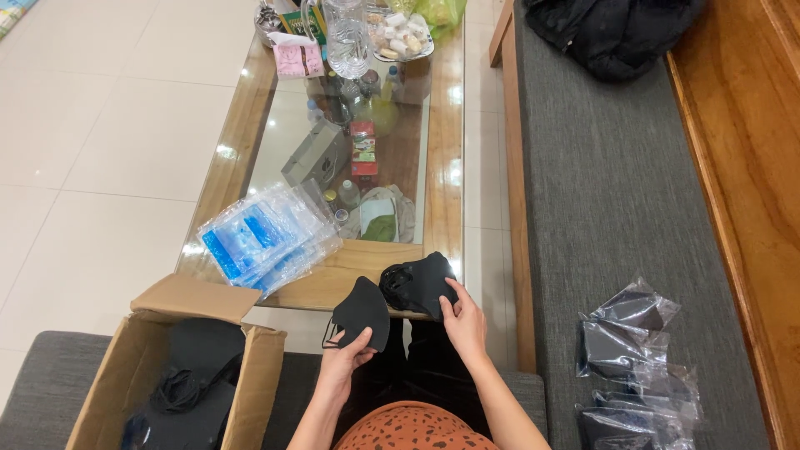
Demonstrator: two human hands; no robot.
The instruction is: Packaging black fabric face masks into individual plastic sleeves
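The left hand [343, 360] pinches one black face mask [360, 313] by its lower edge, thumb and fingers closed on the fabric, ear loop dangling at the mask's 8 o'clock. The right hand [463, 321] sits just beside it at 3 o'clock, fingers closed on a small stack of black masks [418, 283] that rests on the near edge of the glass-topped coffee table [446, 150]. Both hands hover over the person's lap, at 6 o'clock of the table.

At 10 o'clock from the hands, a pile of empty clear plastic bags [265, 236] with blue print lies on the table's near left corner. At 8 o'clock an open cardboard box [143, 367] stands on the grey cushion, with more loose black masks inside. At 3 o'clock, well apart on the grey bench seat [617, 208], lies a heap of bagged masks [637, 367], each dark mask sealed in clear plastic.

Judging by this, the packing looks partly done: several masks are already bagged on the bench, while the box holds many more, plenty of bags wait, and the mask in the left hand is not yet in a bag. How many remain in the box cannot be told.
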